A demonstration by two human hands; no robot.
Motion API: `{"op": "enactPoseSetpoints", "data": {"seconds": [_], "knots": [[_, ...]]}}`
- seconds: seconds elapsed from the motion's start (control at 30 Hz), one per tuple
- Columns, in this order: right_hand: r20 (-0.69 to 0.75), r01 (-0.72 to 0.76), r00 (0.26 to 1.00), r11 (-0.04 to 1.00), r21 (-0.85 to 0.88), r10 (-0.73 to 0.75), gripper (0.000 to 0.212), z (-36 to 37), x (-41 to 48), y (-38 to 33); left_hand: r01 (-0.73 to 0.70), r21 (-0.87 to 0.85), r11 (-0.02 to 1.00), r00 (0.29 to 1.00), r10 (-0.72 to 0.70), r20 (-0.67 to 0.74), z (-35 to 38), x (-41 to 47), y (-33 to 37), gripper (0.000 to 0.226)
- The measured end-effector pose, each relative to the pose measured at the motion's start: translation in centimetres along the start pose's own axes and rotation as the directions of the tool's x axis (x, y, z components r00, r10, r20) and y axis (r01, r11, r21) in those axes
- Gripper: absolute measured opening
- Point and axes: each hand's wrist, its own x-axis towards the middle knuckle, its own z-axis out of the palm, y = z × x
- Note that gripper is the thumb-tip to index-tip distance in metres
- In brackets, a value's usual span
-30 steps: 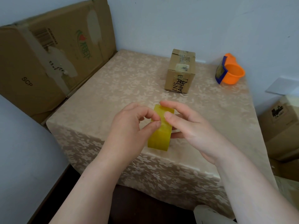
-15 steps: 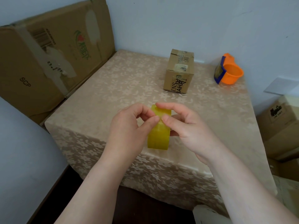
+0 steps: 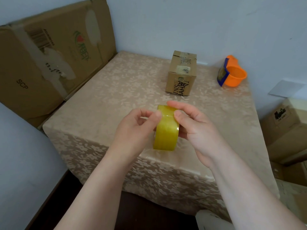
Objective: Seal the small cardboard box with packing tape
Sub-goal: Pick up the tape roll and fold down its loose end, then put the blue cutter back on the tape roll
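I see a table under a beige flowered cloth, with a small box standing at about twelve o'clock and an orange dispenser near the two o'clock corner, well apart.

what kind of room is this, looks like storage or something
Probably a home storage or packing corner: a large flattened carton leans on the wall, more boxes sit beside the cloth-covered table, and an orange tape dispenser.

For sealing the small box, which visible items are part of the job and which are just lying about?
Part of the job: tape roll, gripped by left hand and right hand; small cardboard box.

Lying about: orange tape dispenser; large cardboard box against the wall; stacked boxes at right.
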Motion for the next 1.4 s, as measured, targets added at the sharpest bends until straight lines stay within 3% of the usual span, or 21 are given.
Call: {"op": "enactPoseSetpoints", "data": {"seconds": [0.1, 0.2, 0.3, 0.37, 0.43, 0.57, 0.63, 0.73, 0.8, 0.83, 0.93, 1.0, 1.07, 1.17, 1.3, 1.4], "knots": [[-0.015, -0.002, 1.000, 1.000, 0.011, 0.003, 0.029, -0.4, -0.1, -0.3, -0.012, 0.002, 1.000, 0.980, 0.012, 0.199, 0.4, -0.4, 0.0, 0.019], [-0.059, -0.002, 0.998, 0.997, -0.076, -0.003, 0.029, -1.1, 0.0, -0.3, -0.065, -0.026, 0.998, 0.981, 0.069, 0.180, 0.9, -0.3, -0.1, 0.019], [-0.150, -0.022, 0.988, 0.953, -0.302, -0.024, 0.028, -2.7, 0.2, -0.4, -0.154, 0.036, 0.987, 0.979, 0.147, 0.141, 1.8, -0.3, -0.2, 0.012], [-0.181, -0.082, 0.983, 0.861, -0.501, -0.011, 0.028, -4.2, -0.1, -0.5, -0.201, 0.113, 0.973, 0.974, 0.186, 0.132, 2.3, -0.2, -0.4, 0.010], [-0.189, -0.149, 0.982, 0.698, -0.701, 0.020, 0.032, -5.9, -0.5, -0.5, -0.226, 0.148, 0.963, 0.970, 0.208, 0.129, 2.7, -0.3, -0.5, 0.011], [-0.217, -0.298, 0.945, 0.368, -0.881, 0.247, 0.053, -8.1, -1.0, 0.0, -0.269, 0.250, 0.930, 0.962, 0.249, 0.107, 3.4, -0.4, -0.6, 0.020], [-0.217, -0.302, 0.929, 0.274, -0.913, 0.300, 0.054, -8.5, -0.9, 0.4, -0.288, 0.307, 0.907, 0.957, 0.269, 0.104, 3.9, -0.4, -0.7, 0.023], [-0.205, -0.263, 0.946, 0.225, -0.938, 0.251, 0.037, -8.7, -1.0, 1.1, -0.323, 0.345, 0.881, 0.947, 0.300, 0.119, 4.7, -0.5, -0.9, 0.034], [-0.195, -0.245, 0.963, 0.298, -0.922, 0.188, 0.030, -9.0, -1.0, 1.5, -0.349, 0.379, 0.857, 0.937, 0.328, 0.122, 5.3, -0.4, -1.1, 0.037], [-0.208, -0.256, 0.965, 0.420, -0.870, 0.158, 0.027, -9.2, -0.9, 1.7, -0.367, 0.394, 0.842, 0.930, 0.346, 0.126, 5.6, -0.3, -1.2, 0.034], [-0.320, -0.301, 0.934, 0.828, -0.473, 0.156, 0.032, -9.6, -0.5, 1.3, -0.422, 0.420, 0.803, 0.905, 0.403, 0.139, 6.3, -0.2, -1.6, 0.024], [-0.351, -0.258, 0.920, 0.943, -0.210, 0.174, 0.038, -9.7, -0.3, 0.7, -0.461, 0.443, 0.769, 0.884, 0.444, 0.148, 6.8, -0.1, -1.8, 0.024], [-0.317, -0.222, 0.927, 0.974, -0.038, 0.199, 0.038, -9.3, -0.5, 0.1, -0.479, 0.465, 0.745, 0.873, 0.460, 0.162, 7.4, 0.0, -1.9, 0.025], [-0.286, -0.222, 0.928, 0.971, 0.089, 0.238, 0.010, -8.8, -0.4, -0.1, -0.524, 0.516, 0.678, 0.845, 0.492, 0.211, 8.5, 0.3, -2.1, 0.027], [-0.371, -0.212, 0.899, 0.973, 0.094, 0.232, 0.038, -9.3, 0.7, 0.7, -0.567, 0.571, 0.594, 0.809, 0.534, 0.248, 9.6, 1.8, -1.7, 0.034], [-0.414, -0.239, 0.862, 0.955, 0.177, 0.292, 0.033, -10.2, 1.2, 1.2, -0.617, 0.586, 0.526, 0.772, 0.552, 0.316, 10.4, 3.1, -1.1, 0.037]]}}
